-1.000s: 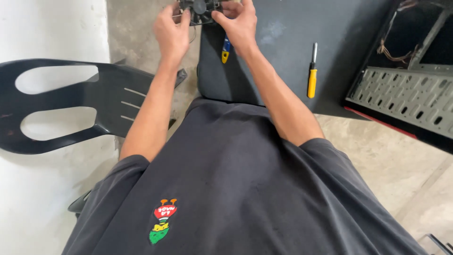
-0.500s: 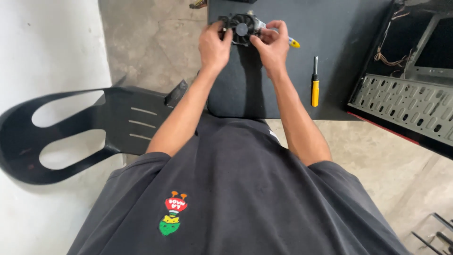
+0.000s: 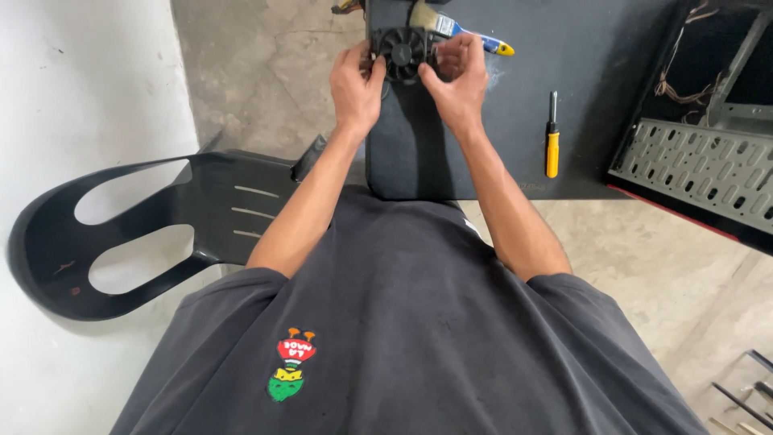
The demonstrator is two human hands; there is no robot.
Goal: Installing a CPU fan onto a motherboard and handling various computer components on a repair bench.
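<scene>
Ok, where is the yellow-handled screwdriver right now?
In the head view, the yellow-handled screwdriver lies on the black mat, untouched, to the right of the right hand and left of the open metal computer case.

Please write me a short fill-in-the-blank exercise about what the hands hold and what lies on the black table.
1. The left hand and right hand together hold a small black ____.
2. The screwdriver on the black table has a ____ handle.
3. Just beyond the right hand lies a ____ with a blue and yellow handle.
4. The black plastic chair stands on the person's ____ side.

Missing words: fan; yellow; brush; left
</scene>
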